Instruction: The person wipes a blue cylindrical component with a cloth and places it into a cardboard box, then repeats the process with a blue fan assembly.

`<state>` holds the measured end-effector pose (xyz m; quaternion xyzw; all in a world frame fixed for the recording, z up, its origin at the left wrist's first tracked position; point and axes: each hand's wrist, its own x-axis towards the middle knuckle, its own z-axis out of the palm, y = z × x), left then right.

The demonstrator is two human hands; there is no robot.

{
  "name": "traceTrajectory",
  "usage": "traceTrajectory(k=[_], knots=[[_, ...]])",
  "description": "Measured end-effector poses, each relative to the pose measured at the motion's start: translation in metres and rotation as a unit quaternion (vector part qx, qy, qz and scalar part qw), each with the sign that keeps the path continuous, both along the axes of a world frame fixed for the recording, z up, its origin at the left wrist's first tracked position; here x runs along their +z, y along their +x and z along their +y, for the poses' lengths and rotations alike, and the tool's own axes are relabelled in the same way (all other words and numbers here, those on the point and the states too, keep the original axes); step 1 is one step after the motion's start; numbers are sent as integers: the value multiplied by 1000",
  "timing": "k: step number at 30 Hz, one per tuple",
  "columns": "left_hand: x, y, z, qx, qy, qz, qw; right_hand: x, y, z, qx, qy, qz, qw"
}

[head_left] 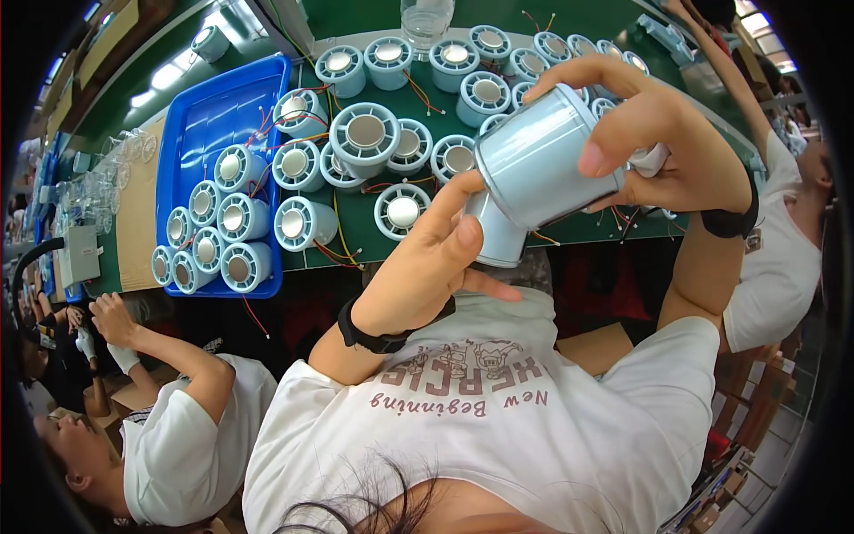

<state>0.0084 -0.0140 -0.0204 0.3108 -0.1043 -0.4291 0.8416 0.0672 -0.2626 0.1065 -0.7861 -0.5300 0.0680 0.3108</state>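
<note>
My right hand (663, 129) is closed around a light blue cylindrical housing (538, 160), tilted above the table's near edge. Its thumb presses the smooth side, and a small whitish thing shows by the palm. My left hand (414, 280) is beside the housing's lower left, fingers apart, with a fingertip at its rim. Below the held housing, partly hidden by it, is another light blue rounded piece (496, 233); whether my left hand touches it I cannot tell. Close to my left hand stands a light blue round unit (403, 210) with a silver disc in its slotted ring.
Several similar units with thin coloured wires cover the green table (583, 230). More lie in a blue tray (175, 142) at the left. A clear container (427, 20) stands at the back. One co-worker (191, 418) sits at the left, another person (783, 240) at the right.
</note>
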Motion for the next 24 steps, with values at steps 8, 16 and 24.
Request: traceTrajectory(k=[8, 16, 24], knots=[[-1, -8, 3, -53, -19, 6, 998, -6, 1, 10, 61, -25, 68, 996], [-9, -15, 4, -43, -9, -7, 999, -4, -7, 19, -63, -75, 89, 991], [-2, -25, 10, -44, 97, -93, 990, -53, 59, 46, -152, -110, -106, 977]])
